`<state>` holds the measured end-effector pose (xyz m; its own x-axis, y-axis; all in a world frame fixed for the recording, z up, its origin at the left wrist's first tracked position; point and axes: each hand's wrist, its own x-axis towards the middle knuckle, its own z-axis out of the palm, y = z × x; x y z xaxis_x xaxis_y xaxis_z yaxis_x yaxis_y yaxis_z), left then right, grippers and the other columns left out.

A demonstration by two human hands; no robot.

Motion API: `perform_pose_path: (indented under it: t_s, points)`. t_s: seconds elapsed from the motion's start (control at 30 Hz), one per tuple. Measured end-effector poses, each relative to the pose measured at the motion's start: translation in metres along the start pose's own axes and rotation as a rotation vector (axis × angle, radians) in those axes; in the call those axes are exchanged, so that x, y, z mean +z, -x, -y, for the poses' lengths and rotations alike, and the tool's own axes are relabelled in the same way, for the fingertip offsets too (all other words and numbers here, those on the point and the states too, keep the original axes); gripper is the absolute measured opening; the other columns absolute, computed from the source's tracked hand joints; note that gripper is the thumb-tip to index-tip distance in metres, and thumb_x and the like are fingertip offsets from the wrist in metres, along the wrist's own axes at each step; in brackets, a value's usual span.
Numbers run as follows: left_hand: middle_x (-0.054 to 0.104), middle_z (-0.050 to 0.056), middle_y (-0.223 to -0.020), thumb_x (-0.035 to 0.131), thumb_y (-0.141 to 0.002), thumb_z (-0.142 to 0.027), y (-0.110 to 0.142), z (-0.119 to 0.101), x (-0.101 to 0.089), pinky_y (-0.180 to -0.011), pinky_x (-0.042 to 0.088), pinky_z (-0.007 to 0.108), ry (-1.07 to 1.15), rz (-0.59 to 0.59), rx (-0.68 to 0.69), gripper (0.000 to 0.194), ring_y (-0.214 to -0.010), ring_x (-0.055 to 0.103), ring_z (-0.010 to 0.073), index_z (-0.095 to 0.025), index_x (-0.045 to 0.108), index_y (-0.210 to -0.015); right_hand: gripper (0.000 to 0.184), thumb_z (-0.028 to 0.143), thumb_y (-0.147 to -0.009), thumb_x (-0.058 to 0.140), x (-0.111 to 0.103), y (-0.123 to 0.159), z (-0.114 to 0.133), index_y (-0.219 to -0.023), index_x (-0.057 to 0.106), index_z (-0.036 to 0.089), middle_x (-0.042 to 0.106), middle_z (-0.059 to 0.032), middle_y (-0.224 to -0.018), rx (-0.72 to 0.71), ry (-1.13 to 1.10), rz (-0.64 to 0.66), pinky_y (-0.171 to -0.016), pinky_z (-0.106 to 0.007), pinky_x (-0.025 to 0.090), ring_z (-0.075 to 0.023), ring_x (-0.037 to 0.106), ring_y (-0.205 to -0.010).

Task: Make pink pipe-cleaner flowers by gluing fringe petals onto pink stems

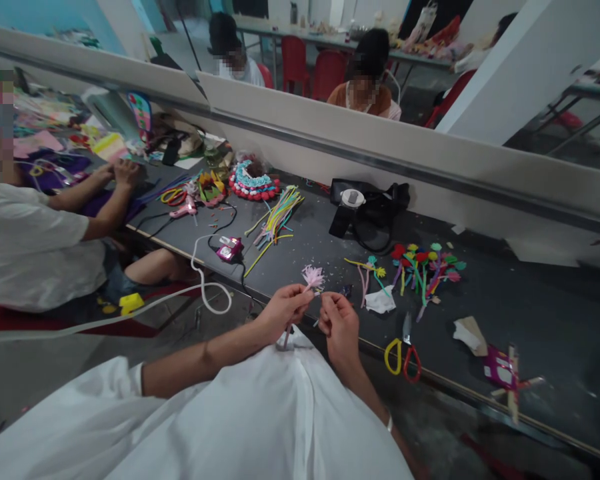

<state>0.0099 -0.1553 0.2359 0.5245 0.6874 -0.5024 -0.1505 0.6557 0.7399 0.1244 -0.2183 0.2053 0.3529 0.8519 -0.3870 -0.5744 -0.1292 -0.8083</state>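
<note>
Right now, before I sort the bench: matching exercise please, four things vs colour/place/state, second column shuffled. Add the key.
Column 1
1. Pink flower
2. Scissors nearest the right hand
3. Bunch of fuzzy stems
4. Black strapped bundle

Column 2
A. One yellow handle loop, one red
B. Bears a round white disc
C. Held in the left hand
D. Mixed colours, yellow and pale blue among them

Right pairs: 1-C, 2-A, 3-D, 4-B

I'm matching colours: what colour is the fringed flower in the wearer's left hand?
The flower is pale pink; it shows in the head view.
</note>
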Motion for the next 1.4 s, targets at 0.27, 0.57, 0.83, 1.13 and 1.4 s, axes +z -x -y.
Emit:
perform_pose_path:
  t_s: [0.27,0.57,0.83,1.13,1.4]
  points:
    - [0.040,-0.009,-0.051,0.074,-0.071,-0.039,0.006,-0.001,0.000,-0.041,0.011,0.021,-0.022,0.024,-0.008,0.034,-0.041,0.026,0.0016,-0.016,0.049,-0.070,0.024,0.036,-0.073,0.074,0.007,0.000,-0.001,-0.085,0.063,0.019,0.050,0.0076,-0.063,-0.020,0.042,0.004,-0.039,-0.016,0.026,-0.0030,0.032,-0.045]
    - [0.039,-0.009,-0.049,0.068,-0.073,-0.041,0.011,-0.010,0.001,-0.039,0.011,0.020,-0.115,-0.061,-0.002,0.030,-0.040,0.024,0.0032,-0.018,0.049,-0.072,0.020,0.034,-0.075,0.071,-0.005,0.003,0.016,-0.084,0.061,0.019,0.054,0.0059,-0.063,-0.033,0.096,0.004,-0.038,-0.016,0.025,-0.0046,0.036,-0.046]
    - [0.038,-0.009,-0.046,0.063,-0.075,-0.041,0.012,-0.014,0.001,-0.038,0.010,0.020,-0.165,-0.093,-0.001,0.026,-0.038,0.023,0.0037,-0.017,0.054,-0.076,0.025,0.041,-0.080,0.068,-0.008,0.016,0.031,-0.093,0.071,0.019,0.057,0.0036,-0.060,-0.256,0.585,-0.010,-0.047,-0.022,0.035,-0.0086,0.044,-0.049]
    - [0.042,-0.007,-0.044,0.066,-0.071,-0.041,0.012,-0.007,-0.001,-0.039,0.012,0.019,-0.214,-0.112,0.018,0.027,-0.037,0.028,0.0038,-0.016,0.055,-0.071,0.019,0.038,-0.086,0.062,-0.003,0.011,0.035,-0.084,0.068,0.020,0.065,-0.0013,-0.079,-0.511,0.860,0.018,-0.065,-0.026,0.044,-0.0141,0.056,-0.068]
    - [0.038,-0.010,-0.041,0.066,-0.071,-0.042,0.010,-0.001,-0.004,-0.039,0.015,0.019,-0.274,-0.119,0.088,0.031,-0.037,0.028,0.0035,-0.018,0.048,-0.065,0.022,0.039,-0.091,0.057,-0.003,0.006,0.030,-0.087,0.068,0.021,0.062,-0.0021,-0.082,-0.684,1.067,0.046,-0.065,-0.026,0.042,-0.0142,0.055,-0.071]
